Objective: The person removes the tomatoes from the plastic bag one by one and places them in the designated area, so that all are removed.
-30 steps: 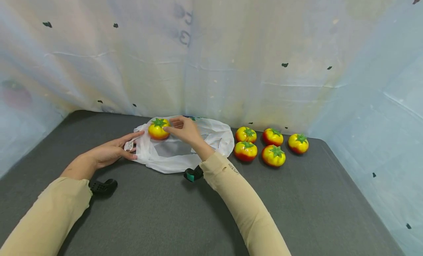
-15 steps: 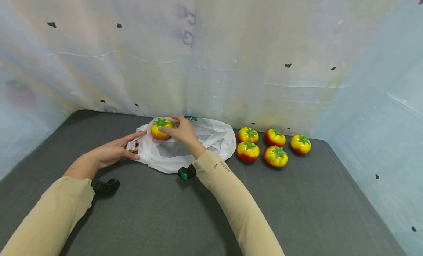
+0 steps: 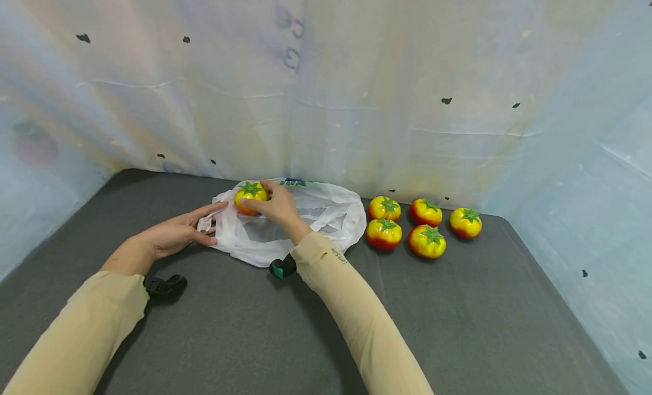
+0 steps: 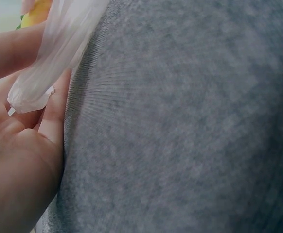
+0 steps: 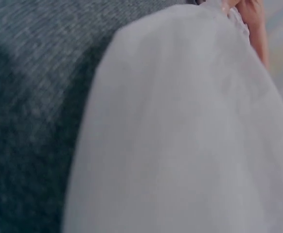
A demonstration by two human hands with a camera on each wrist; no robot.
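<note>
A glossy yellow-and-red tomato (image 3: pixel 250 198) with a green leafy top is at the left side of a white plastic bag (image 3: pixel 254 253). My right hand (image 3: pixel 279 207) grips it, thumb in front and fingers at the back. The bag lies spread on the table with its mouth facing up. At the bag's left end, my left hand (image 3: pixel 175 235) holds its gathered edge; the left wrist view shows the plastic (image 4: pixel 32 94) between its fingers. White plastic (image 5: pixel 180 121) fills most of the right wrist view, hiding the right hand's grip there.
Several similar tomatoes (image 3: pixel 427 241) sit in a loose group on the dark grey table (image 3: pixel 244 327), just right of the bag. A pale hanging sheet (image 3: pixel 356 101) rises behind the table, with sheeting on both sides.
My right hand has moved slightly left and closed further around the tomato. The left hand keeps its place on the bag. The whole head view has shifted a little.
</note>
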